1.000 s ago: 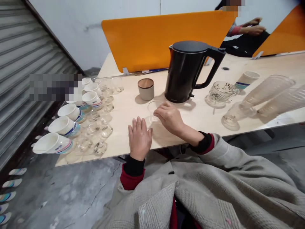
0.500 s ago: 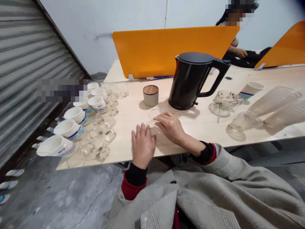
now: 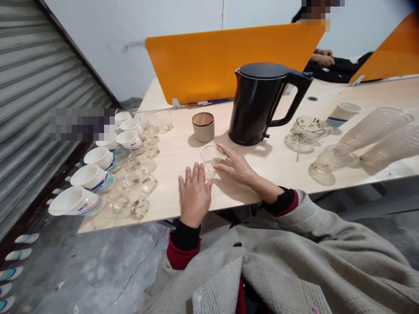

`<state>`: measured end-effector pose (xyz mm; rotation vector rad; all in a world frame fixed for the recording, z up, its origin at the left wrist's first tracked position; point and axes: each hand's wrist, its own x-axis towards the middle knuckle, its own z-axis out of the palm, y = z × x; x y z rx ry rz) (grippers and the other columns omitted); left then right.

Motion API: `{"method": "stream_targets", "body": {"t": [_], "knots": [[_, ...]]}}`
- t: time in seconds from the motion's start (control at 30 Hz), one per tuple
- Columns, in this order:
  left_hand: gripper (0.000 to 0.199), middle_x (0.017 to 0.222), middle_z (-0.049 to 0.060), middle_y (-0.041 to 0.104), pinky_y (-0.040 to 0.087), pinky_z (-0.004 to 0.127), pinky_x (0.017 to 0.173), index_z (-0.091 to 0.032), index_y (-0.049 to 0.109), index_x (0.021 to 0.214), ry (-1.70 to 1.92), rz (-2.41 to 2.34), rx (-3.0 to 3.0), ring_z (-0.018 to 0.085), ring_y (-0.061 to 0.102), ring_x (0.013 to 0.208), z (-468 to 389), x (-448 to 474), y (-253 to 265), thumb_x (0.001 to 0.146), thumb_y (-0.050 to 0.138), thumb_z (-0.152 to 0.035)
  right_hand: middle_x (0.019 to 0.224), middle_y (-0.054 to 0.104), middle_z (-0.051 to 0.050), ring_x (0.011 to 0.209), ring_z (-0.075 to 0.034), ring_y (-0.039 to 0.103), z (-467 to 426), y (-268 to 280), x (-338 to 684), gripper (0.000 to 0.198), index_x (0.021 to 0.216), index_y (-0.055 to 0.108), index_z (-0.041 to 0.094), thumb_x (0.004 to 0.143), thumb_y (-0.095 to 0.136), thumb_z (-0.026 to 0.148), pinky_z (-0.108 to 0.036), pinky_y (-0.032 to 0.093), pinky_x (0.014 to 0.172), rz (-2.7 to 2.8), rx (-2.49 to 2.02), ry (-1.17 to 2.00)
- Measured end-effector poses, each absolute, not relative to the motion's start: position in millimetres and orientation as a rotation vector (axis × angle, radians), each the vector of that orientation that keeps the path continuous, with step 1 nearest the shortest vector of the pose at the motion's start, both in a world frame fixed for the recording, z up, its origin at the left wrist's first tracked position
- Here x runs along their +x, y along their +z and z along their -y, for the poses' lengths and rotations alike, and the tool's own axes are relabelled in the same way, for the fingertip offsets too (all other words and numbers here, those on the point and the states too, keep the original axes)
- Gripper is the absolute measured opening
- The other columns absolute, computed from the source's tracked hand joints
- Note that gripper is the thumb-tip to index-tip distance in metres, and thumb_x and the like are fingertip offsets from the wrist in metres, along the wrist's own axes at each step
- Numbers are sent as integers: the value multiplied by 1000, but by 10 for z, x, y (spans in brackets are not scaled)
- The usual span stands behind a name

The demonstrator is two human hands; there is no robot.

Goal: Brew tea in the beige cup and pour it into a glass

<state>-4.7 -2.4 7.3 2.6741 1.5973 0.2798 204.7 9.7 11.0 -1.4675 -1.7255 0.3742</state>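
A small clear cup (image 3: 209, 158) stands on the table in front of me, between the wooden-lidded jar and my hands. My right hand (image 3: 238, 168) is at its right side, thumb and fingers spread, fingertips at the rim and wall without closing round it. Whether they touch is hard to tell. My left hand (image 3: 195, 194) lies palm down near the table's front edge, fingers stretched out, holding nothing, just left of the cup. Behind the cup sit the grey jar (image 3: 203, 131) with its wooden lid and a black electric kettle (image 3: 257, 109), handle to the right.
Left, rows of white paper cups (image 3: 98, 158) and several small clear cups (image 3: 149, 185) cover the table end. Right, a ribbed glass bowl (image 3: 309, 131) holds dark leaves, near a paper cup (image 3: 344, 114) and stacked clear cups (image 3: 376, 131). Behind an orange divider (image 3: 225, 65) sits another person.
The fingers of my right hand have spread and moved off the top of the clear cup to its right side, so the cup shows more. My left hand has barely shifted. The view tilted slightly.
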Motion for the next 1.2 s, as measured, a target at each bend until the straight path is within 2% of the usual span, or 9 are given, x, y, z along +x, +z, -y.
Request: {"method": "stream_targets", "body": {"t": [0.2,0.43,0.53,0.63,0.73,0.87,0.97,1.1,1.2], "knots": [[64,176,12,34,30,68,129,-19,31,171,284,-1577,2673,41,32,163,18,-52,77,110,41,-34,143,69,-19,130,-35,69,-76,83,2039,82,164,47,21,95,70,58,-53,56,108,1674,-1472,508],[63,174,17,38,33,65,129,-10,38,167,345,-1596,2677,41,39,160,27,-61,37,109,44,-35,157,59,-20,138,-37,64,-99,309,2333,94,170,37,23,92,73,61,-58,50,117,1631,-1457,466],[60,172,18,42,34,64,129,-11,42,164,419,-1610,2677,39,41,159,25,-62,-15,109,44,-34,160,56,-19,143,-37,59,-287,512,2417,95,170,37,23,93,67,70,-59,48,119,1537,-1468,475],[59,171,18,44,35,63,129,-12,44,164,453,-1628,2667,38,43,159,27,-64,-41,110,43,-35,167,47,-19,147,-38,55,-604,649,2391,97,171,34,22,93,62,73,-58,47,120,1539,-1509,491],[59,170,19,44,35,63,129,-11,44,163,454,-1616,2664,38,43,159,33,-71,-32,109,44,-36,173,37,-20,156,-39,44,-992,661,2307,100,170,34,18,91,64,71,-59,39,127,1616,-1598,390],[59,170,19,44,35,63,129,-10,45,162,461,-1588,2656,39,43,158,39,-81,-19,109,45,-37,171,37,-24,161,-41,32,-1466,552,2184,107,168,36,13,84,75,66,-62,26,132,1688,-1683,257],[59,170,18,45,35,64,129,-11,47,162,491,-1579,2640,40,42,159,39,-83,-26,109,46,-39,167,42,-26,157,-41,37,-1703,460,2109,109,166,38,13,78,82,58,-60,31,130,1647,-1699,243],[61,169,20,46,34,66,129,-8,47,161,497,-1561,2613,42,41,159,38,-81,-18,108,48,-39,152,55,-21,146,-39,50,-1828,374,2064,98,163,45,18,77,83,46,-58,40,125,1579,-1707,210],[61,168,20,48,33,67,129,-10,48,160,502,-1546,2586,42,41,159,35,-82,-1,108,50,-39,147,58,-19,142,-40,53,-1815,340,2081,93,161,48,21,77,82,43,-60,42,123,1547,-1705,179]]}}
